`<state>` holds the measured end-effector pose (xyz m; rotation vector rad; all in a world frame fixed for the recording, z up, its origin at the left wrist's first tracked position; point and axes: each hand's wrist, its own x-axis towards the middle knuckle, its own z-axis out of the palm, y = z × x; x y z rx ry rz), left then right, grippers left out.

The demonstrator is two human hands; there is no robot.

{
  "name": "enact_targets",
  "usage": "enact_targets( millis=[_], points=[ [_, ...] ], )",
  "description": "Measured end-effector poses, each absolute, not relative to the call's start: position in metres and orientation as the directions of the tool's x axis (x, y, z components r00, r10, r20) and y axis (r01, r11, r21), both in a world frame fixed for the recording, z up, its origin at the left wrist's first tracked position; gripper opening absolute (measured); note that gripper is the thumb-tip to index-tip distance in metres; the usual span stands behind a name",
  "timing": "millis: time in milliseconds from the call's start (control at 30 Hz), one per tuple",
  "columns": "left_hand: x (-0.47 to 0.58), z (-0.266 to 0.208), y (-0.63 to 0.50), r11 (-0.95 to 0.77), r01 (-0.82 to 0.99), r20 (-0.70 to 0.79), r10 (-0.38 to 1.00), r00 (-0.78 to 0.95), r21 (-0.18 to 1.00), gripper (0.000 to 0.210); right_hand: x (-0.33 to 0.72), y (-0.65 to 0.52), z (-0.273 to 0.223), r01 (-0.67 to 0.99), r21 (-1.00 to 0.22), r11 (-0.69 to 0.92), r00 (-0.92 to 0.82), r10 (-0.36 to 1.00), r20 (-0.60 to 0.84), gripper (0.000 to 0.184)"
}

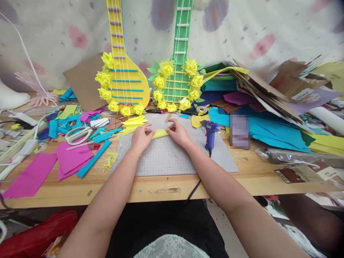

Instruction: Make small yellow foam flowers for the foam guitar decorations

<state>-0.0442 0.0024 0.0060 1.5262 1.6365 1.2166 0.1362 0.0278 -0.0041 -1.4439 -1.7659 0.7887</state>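
While both arms reach in from the bottom of the frame, the left hand (141,136) and the right hand (178,132) hold a yellow strip (160,134) between them, near the middle of the frame. The left thumb and pointing finger pinch its left end. The right thumb sits on its right end, with the pointing finger bent above it; I cannot tell how tight that grip is. Holding one end in each hand likely keeps the soft strip flat and straight.

Under the hands is a gray mat (174,161), perhaps there to save the wood table (104,191) from cuts and glue. A blue glue gun (210,134) stands right of the hands, its cord going down toward the table's front edge. That spot seems picked so it is easy to grab but out of the way. More yellow pieces (131,125) lie just beyond the left hand, close by.

Scissors (78,135) rest on the left, by pink paper (72,159) and a blue strip (94,158). At the top of the frame stand a yellow lute (129,84) and a green lute (176,84), both with yellow flowers along their edges. They are set at the back, maybe to leave room to work.
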Motion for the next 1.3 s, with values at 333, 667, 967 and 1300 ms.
enact_targets(
  millis=[333, 667, 967, 1300],
  points=[
    [-0.045, 0.005, 0.000, -0.046, 0.659, 0.192, 0.969, -0.152, 0.751, 0.042, 0.133, 0.023, -0.005, 0.679, -0.717, 0.159, -0.067, 0.986, 0.154, 0.044],
    [-0.035, 0.008, 0.002, 0.051, 0.801, 0.195, 0.959, -0.206, 0.597, 0.045, 0.125, 0.021, 0.005, 0.772, -0.620, 0.140, -0.058, 0.987, 0.151, 0.045],
    [-0.031, 0.013, 0.001, 0.137, 0.883, 0.129, 0.968, -0.216, 0.450, 0.048, 0.122, 0.019, 0.006, 0.848, -0.506, 0.158, -0.090, 0.984, 0.156, 0.043],
    [-0.027, 0.007, 0.004, -0.103, 0.931, 0.290, 0.957, -0.003, 0.349, 0.013, 0.118, 0.018, 0.005, 0.914, -0.370, 0.165, -0.115, 0.981, 0.154, 0.033]
  ],
)
